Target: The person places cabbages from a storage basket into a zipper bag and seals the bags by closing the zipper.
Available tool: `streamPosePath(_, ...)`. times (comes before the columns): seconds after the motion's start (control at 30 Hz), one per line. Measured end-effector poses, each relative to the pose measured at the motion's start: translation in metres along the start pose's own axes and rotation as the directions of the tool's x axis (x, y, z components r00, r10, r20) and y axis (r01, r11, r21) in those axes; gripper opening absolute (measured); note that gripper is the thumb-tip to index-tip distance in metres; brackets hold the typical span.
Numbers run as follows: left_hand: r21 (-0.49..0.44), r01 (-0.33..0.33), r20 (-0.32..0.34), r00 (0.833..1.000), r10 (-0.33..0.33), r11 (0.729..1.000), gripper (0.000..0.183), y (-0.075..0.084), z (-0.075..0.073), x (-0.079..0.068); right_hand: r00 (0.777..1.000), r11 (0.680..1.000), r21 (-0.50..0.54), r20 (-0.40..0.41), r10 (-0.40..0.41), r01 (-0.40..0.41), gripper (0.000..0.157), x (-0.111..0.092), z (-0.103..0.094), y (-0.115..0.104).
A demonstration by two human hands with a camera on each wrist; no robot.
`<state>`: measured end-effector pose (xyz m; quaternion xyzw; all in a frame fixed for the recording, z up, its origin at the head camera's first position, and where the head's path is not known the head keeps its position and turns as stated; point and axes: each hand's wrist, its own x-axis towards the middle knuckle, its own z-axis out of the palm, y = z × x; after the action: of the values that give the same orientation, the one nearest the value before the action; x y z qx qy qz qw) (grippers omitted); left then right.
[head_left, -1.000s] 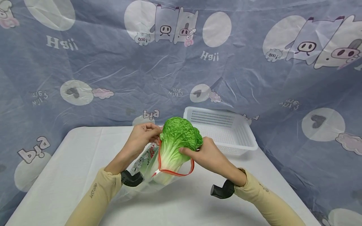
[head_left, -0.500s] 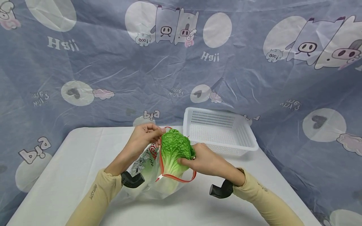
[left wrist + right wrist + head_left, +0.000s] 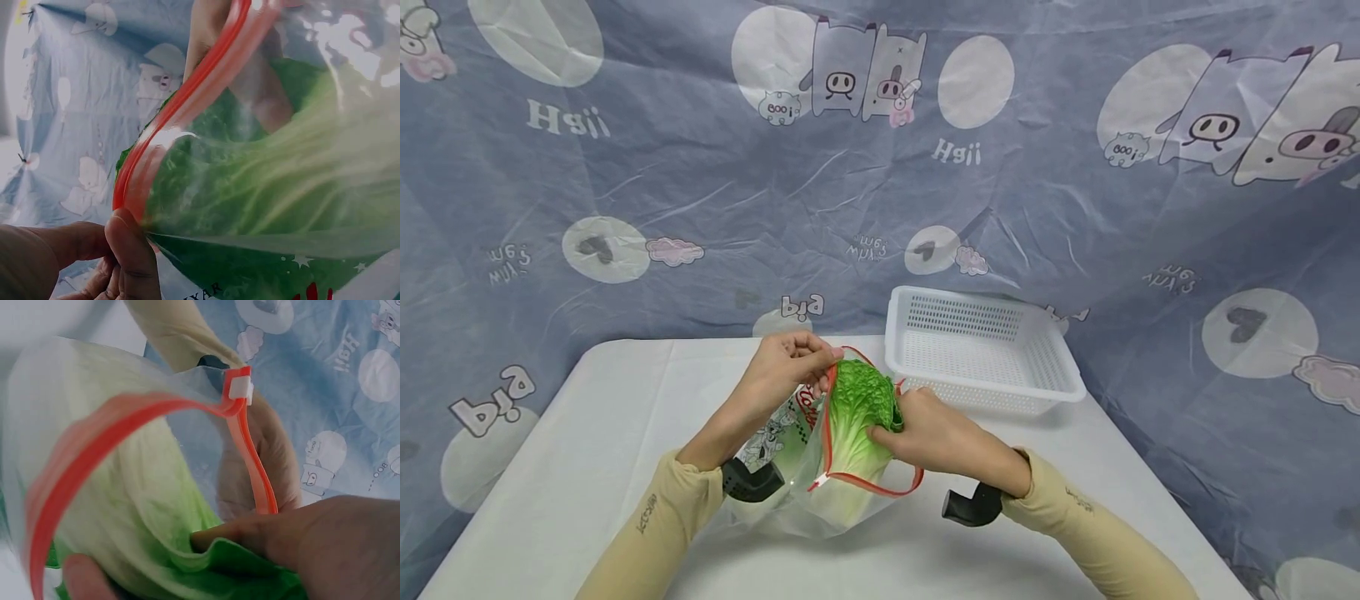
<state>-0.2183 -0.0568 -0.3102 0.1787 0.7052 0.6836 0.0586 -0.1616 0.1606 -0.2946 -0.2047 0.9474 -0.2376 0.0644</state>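
A napa cabbage (image 3: 859,417), pale at the base with crinkled green leaf tops, sits mostly inside a clear zipper bag (image 3: 805,521) with a red zip edge and a white slider. My right hand (image 3: 936,429) grips the leafy end at the bag's mouth, thumb on the near side. My left hand (image 3: 786,367) pinches the red edge at the far left of the opening. In the left wrist view, thumb and finger press together on the red zip strip (image 3: 159,125). The right wrist view shows the white slider (image 3: 240,387) on the near side of the mouth.
A white perforated plastic basket (image 3: 985,350) stands at the back right of the white-covered table (image 3: 587,433). Behind the table hangs a blue-grey printed curtain (image 3: 820,208). A black camera is strapped to each wrist.
The right hand has moved down and left, pushing the cabbage deeper into the bag. More of the red rim shows around the leaves. My left hand keeps its pinch, almost in place.
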Motion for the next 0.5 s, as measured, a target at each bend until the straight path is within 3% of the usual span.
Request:
streamPosePath(0.13, 0.046, 0.004, 0.032, 0.999, -0.005, 0.999, 0.029, 0.001, 0.003, -0.003, 1.0, 0.999, -0.039, 0.007, -0.025, 0.025, 0.043, 0.007, 0.008, 0.002)
streamPosePath(0.3, 0.086, -0.017, 0.069, 0.998, 0.011, 0.996, 0.031, 0.002, 0.007, -0.006, 1.0, 0.999, -0.042, 0.011, 0.015, -0.015, 0.05, 0.013, 0.017, 0.004)
streamPosePath(0.5, 0.1, 0.008, 0.04, 0.999, -0.012, 0.995, 0.031, 0.002, 0.006, -0.006, 0.999, 0.999, 0.025, -0.011, 0.031, -0.03, 0.054, 0.013, 0.016, 0.003)
